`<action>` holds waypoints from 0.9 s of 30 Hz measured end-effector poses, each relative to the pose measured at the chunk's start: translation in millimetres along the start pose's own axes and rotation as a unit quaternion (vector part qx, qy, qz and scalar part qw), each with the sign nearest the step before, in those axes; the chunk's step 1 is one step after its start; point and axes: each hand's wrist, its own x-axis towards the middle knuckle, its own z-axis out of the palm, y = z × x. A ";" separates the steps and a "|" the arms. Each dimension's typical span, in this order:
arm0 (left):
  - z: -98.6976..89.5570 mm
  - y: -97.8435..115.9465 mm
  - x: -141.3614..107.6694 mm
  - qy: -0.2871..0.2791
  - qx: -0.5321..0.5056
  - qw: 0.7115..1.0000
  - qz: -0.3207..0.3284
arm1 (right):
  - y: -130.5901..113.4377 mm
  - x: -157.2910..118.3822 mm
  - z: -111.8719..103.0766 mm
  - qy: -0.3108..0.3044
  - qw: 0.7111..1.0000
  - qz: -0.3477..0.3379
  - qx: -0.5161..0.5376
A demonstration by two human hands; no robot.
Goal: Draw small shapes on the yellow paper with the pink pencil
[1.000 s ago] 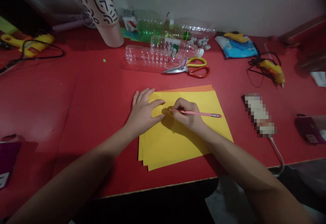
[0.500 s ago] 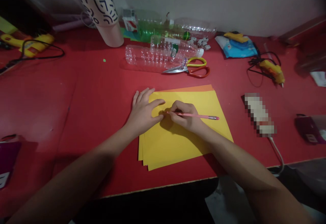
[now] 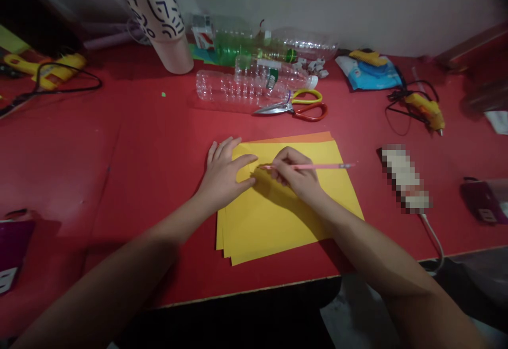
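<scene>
A stack of yellow paper (image 3: 278, 222) lies on the red table, with an orange sheet (image 3: 305, 137) showing along its far edge. My left hand (image 3: 224, 171) rests over the stack's upper left part, fingers spread and holding nothing. In my right hand (image 3: 297, 174) a pink pencil (image 3: 329, 167) is gripped between thumb and fingers. Its tip points left, close to the gap between my left thumb and index finger. Whether the tip touches the paper is too small to tell.
Beyond the paper are scissors (image 3: 278, 109), clear plastic bottles (image 3: 226, 85) and a white tumbler (image 3: 170, 47). A yellow glue gun (image 3: 426, 109), a blue packet (image 3: 369, 76) and a pixelated object (image 3: 405, 177) with a cable are to the right. Another yellow tool (image 3: 59, 71) lies far left.
My right hand has shifted slightly right and away from me, and the pencil's eraser end has moved right and up. My left hand has stayed in place.
</scene>
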 end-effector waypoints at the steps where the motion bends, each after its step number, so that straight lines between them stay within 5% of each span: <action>1: 0.2 -0.6 -0.1 0.004 -0.001 1.000 0.001 | 0.1 0.9 -1.8 0.023 0.999 0.018 0.028; 4: 1.1 -3.0 -0.6 0.006 -0.007 1.000 -0.002 | -1.9 1.3 -6.8 0.056 0.995 0.039 0.068; 12: 4.0 -6.4 -1.8 0.026 -0.022 0.999 -0.017 | -1.3 -8.5 -4.9 -0.004 1.000 -0.006 -0.027; 19: -3.7 0.0 -1.2 -0.038 -0.010 0.999 -0.010 | 1.2 -9.0 -1.0 -0.034 0.998 -0.008 -0.051; 27: -1.3 -2.0 -0.3 -0.021 -0.016 1.000 -0.009 | 0.3 -8.3 3.6 -0.091 0.991 -0.062 -0.077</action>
